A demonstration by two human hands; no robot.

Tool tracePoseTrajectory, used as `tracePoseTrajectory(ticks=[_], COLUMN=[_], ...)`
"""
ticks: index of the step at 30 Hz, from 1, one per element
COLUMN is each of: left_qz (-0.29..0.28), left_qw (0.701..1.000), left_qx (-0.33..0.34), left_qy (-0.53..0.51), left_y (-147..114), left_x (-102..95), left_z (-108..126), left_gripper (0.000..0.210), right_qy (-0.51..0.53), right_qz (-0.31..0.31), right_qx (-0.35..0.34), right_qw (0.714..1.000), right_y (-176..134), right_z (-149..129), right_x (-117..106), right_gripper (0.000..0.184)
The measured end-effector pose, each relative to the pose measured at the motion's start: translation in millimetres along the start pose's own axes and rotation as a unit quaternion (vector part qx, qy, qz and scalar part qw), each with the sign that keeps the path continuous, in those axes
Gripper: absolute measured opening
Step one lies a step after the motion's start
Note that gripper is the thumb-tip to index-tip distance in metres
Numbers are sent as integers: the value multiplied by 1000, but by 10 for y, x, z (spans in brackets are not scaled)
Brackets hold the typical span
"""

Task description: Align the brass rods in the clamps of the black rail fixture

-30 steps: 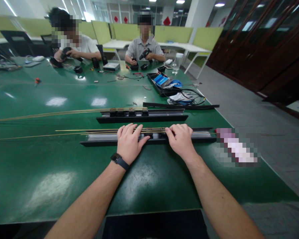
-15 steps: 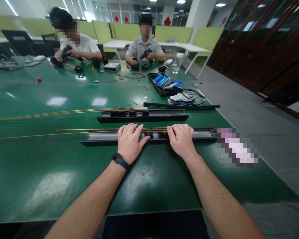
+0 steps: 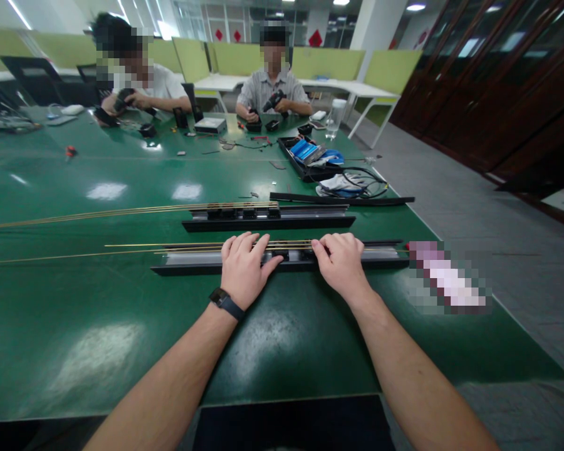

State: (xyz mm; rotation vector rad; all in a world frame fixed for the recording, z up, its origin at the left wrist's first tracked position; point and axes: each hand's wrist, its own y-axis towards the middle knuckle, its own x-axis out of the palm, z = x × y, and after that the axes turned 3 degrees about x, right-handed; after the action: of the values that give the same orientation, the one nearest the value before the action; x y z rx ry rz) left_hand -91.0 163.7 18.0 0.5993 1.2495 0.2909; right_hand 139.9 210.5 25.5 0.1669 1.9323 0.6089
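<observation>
Right hand pinching rods over the rail, left hand draped across it, its hold hidden, neither shifted: probably steadying.

The left wrist bears one watch: its case is dark and squarish, and its strap is broad, plain and dark blue-grey. The left forearm and right forearm are bare as far as visible; both are slim.

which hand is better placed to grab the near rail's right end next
Probably the right hand: it's at the near rail, closer to that end; the left hand is farther away.
</observation>
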Motion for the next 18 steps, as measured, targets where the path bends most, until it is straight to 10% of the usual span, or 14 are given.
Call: tracePoseTrajectory(ticks=[18], left_qz=[-7], left_qw=[1000], left_qx=[-5], left_qy=[-4], left_y=[1], left_x=[-4], left_z=[5], left_gripper=[49], right_qy=[2], right_qz=[8], right_qx=[-1], right_qw=[1000], right_y=[1], right_z=[13], right_x=[-13], right_gripper=[38])
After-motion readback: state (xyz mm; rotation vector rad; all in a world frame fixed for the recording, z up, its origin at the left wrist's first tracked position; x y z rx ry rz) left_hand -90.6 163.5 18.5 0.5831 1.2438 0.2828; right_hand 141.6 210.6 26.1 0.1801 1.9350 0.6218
